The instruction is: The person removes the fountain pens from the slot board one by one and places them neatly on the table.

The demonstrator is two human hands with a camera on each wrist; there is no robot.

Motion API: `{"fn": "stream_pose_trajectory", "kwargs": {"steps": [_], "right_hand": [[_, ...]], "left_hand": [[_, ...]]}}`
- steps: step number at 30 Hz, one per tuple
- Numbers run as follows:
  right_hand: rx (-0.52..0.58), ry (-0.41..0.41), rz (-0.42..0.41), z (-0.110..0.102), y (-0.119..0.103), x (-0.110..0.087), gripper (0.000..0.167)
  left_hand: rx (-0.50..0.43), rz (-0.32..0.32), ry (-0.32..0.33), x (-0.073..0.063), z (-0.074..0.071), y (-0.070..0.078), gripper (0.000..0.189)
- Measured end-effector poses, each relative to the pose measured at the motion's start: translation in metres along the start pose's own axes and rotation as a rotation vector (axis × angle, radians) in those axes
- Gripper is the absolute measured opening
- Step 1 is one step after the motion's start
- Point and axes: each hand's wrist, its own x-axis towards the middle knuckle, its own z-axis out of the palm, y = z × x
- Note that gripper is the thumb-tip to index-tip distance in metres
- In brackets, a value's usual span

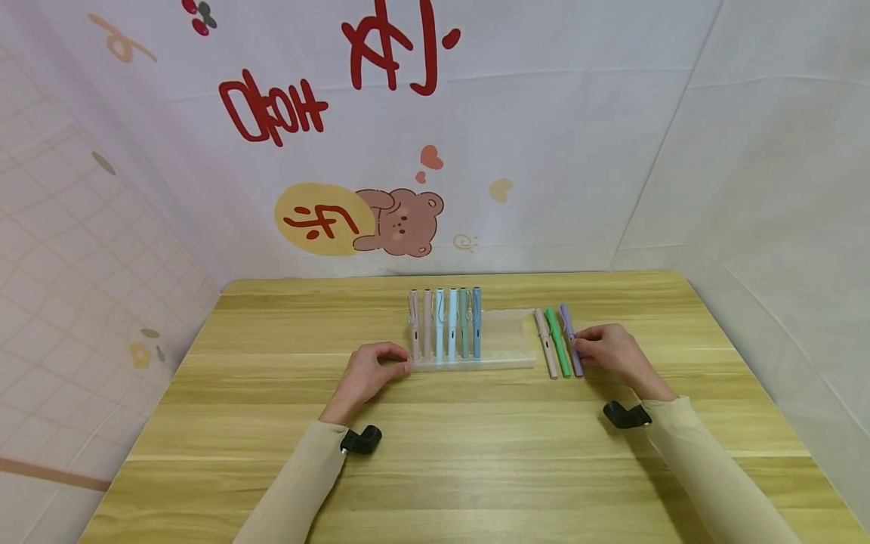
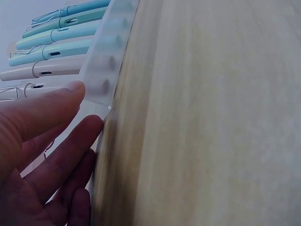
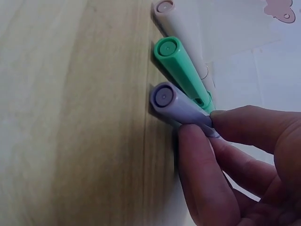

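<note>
A clear pen stand [image 1: 503, 363] holds several pens upright in a row at its left part: pinkish-grey, pale blue, green and blue ones, such as the blue pen [image 1: 477, 321]. My left hand [image 1: 368, 375] grips the stand's left end, thumb and fingers at its corner [image 2: 96, 96]. At the right, my right hand [image 1: 612, 349] pinches a purple fountain pen [image 3: 176, 106] between thumb and fingers, and the pen lies at or near the tabletop. Beside it lie a green pen [image 1: 558, 341] and a beige pen [image 1: 546, 344], roughly parallel.
The wooden table [image 1: 469, 468] meets a white cloth backdrop [image 1: 564, 136] with printed red characters and a bear. Cloth also hangs along the left and right sides. Dark wrist bands [image 1: 362, 440] sit on both forearms.
</note>
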Motion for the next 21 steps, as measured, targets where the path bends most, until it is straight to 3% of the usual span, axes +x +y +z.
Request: {"fn": "stream_pose_trajectory", "kwargs": {"steps": [21], "right_hand": [[0.015, -0.055, 0.024, -0.0019, -0.0062, 0.0016, 0.035]], "left_hand": [[-0.002, -0.001, 0.001, -0.0002, 0.0003, 0.0001, 0.011]]}}
